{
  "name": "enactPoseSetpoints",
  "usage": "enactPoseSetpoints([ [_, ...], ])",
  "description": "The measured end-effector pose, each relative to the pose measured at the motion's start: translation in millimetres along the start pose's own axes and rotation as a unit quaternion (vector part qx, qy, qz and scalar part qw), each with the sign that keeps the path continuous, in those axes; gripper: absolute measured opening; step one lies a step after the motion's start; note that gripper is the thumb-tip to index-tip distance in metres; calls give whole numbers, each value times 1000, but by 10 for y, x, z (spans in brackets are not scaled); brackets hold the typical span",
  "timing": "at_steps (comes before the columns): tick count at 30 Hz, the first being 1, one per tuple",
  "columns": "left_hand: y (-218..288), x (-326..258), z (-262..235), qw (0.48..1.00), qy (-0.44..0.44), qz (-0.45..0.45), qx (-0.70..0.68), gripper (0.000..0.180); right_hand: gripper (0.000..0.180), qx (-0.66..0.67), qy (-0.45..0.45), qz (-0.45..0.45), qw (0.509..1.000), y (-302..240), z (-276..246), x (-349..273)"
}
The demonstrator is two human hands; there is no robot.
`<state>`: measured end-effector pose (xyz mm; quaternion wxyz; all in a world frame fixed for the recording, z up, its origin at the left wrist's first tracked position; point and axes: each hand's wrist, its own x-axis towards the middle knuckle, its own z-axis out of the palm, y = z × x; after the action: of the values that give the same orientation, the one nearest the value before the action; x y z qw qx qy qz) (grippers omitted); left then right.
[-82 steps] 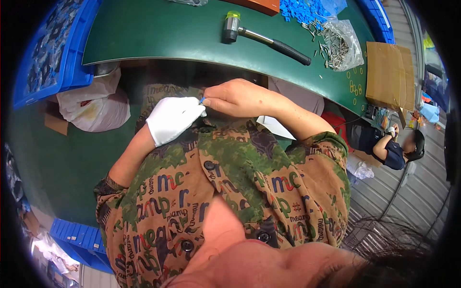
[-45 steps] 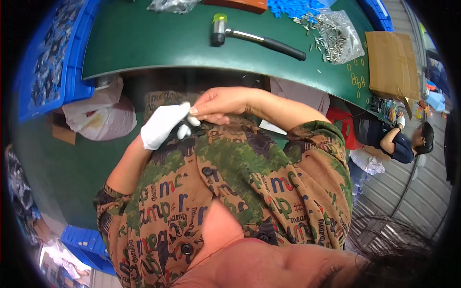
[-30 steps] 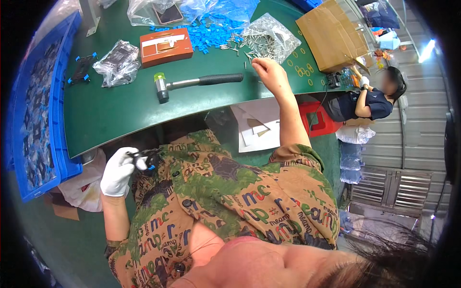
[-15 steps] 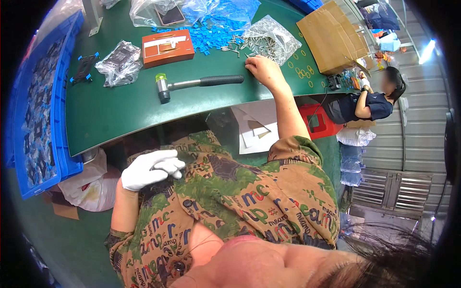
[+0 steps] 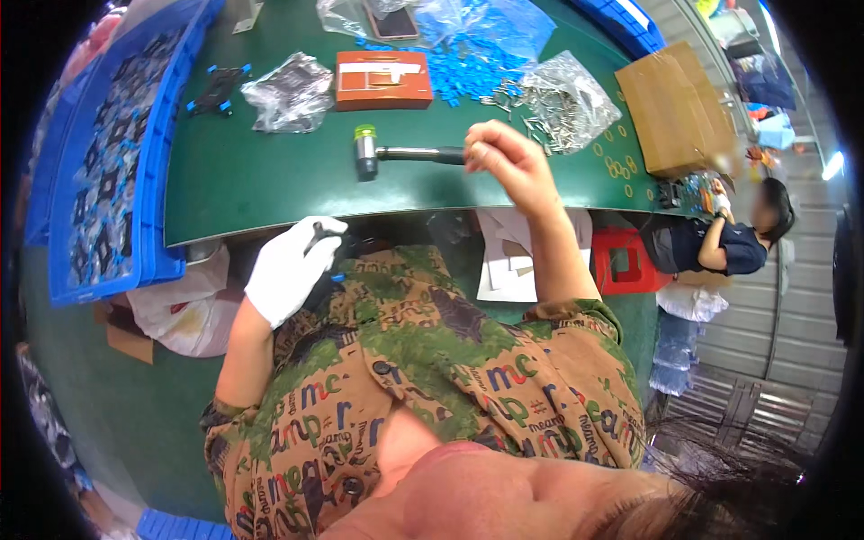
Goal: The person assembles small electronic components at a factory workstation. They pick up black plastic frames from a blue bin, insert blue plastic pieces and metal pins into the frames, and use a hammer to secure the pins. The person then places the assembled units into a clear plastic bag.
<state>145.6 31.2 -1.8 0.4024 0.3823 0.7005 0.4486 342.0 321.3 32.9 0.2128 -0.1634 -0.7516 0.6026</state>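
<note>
Mallet (image 5: 396, 155) lies on the green bench (image 5: 252, 180), now at 9 o'clock of the right hand (image 5: 499, 162), which has lifted off the pin bag (image 5: 567, 103) with fingers curled, apparently pinching something (too small to tell). Left hand (image 5: 288, 270), gloved, has come up to the bench edge gripping a small black part (image 5: 319, 236).

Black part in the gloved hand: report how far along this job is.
Done: the blue tray at the left holds many black parts with blue pieces fitted. In hand: the gloved left hand holds a small black part near the table edge; the bare right hand is raised over the mallet, fingers pinched; what they hold is unclear. Left: loose blue pieces and a bag of metal pins remain.
</note>
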Motion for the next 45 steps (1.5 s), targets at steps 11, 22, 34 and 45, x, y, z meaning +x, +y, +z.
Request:
enactPoseSetpoints([
  [11, -181, 109, 81, 985, -75, -47, -148, 26, 11, 22, -187, -124, 974, 135, 1256, 181],
  [22, -364, 75, 16, 949, -125, -12, -288, 27, 9, -87, -179, -227, 953, 230, 1349, 151],
  [34, -431, 82, -65, 972, -126, -33, -196, 28, 28, -346, -127, -398, 840, 184, 1396, 83],
  [45, -307, -128, -135, 988, -128, -83, -31, 28, 32, -334, -161, -297, 880, 292, 1443, -115],
])
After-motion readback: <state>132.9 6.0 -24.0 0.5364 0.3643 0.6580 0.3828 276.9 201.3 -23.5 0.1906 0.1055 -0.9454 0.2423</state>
